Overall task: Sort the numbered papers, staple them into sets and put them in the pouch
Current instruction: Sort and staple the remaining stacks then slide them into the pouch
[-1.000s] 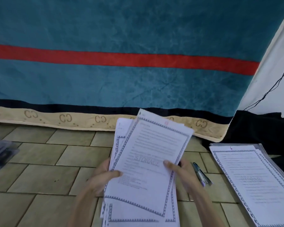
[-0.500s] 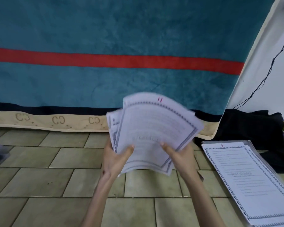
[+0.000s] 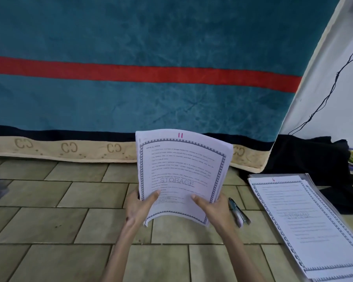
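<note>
On the tiled floor point(image 3: 49, 224), a second paper pile point(image 3: 306, 224), topped by a sheet marked 6, is seen on a clear pouch point(image 3: 312, 178) to the right, long axis running away from the person; the right hand point(image 3: 214, 206) is nearer it. The stack of papers point(image 3: 181, 174), top sheet marked 11, is held upright between both hands, the left hand point(image 3: 139, 206) and right each clamped on a lower corner. A stapler point(image 3: 238, 212) lies just beside the right hand. Half a second earlier the sheets were fanned; now they are squared.

"11", "STORAGE" on held sheet point(image 3: 179, 171)
</note>
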Motion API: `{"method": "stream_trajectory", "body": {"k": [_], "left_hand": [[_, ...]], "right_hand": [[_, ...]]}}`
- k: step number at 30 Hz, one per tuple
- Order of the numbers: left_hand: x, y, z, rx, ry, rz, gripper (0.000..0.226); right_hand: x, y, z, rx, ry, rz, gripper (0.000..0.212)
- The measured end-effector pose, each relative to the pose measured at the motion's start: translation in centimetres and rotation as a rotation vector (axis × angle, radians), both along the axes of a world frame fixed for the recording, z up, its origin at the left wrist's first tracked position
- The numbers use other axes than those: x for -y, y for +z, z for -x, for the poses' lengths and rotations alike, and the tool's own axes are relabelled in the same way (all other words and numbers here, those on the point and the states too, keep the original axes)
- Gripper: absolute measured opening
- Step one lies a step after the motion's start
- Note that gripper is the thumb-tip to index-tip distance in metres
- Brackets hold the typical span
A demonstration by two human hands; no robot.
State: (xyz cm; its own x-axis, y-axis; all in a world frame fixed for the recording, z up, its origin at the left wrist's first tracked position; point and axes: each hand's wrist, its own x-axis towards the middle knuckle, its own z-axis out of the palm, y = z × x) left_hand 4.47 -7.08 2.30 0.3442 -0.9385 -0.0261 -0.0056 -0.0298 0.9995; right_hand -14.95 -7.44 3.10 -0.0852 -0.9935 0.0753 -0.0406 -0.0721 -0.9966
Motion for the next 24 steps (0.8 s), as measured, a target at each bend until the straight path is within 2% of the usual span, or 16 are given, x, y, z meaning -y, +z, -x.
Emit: {"method": "stream_trajectory", "body": {"k": [6, 17, 24], "left_hand": [[0.3, -1.2, 0.6, -0.055, -0.019, -0.013, 0.023], [0.1, -3.6, 0.3, -0.012, -0.127, -0.102, 0.012], [0.3, -4.4, 0.3, 0.048, -0.118, -0.099, 0.020]], "right_hand": [[0.2, -1.0, -0.4, 0.047, -0.005, 0.003, 0.028], [0.1, -2.6, -0.9, 0.076, 0.002, -0.056, 0.029], [0.3, -2.9, -0.6, 0.055, -0.042, -0.056, 0.028]]}}
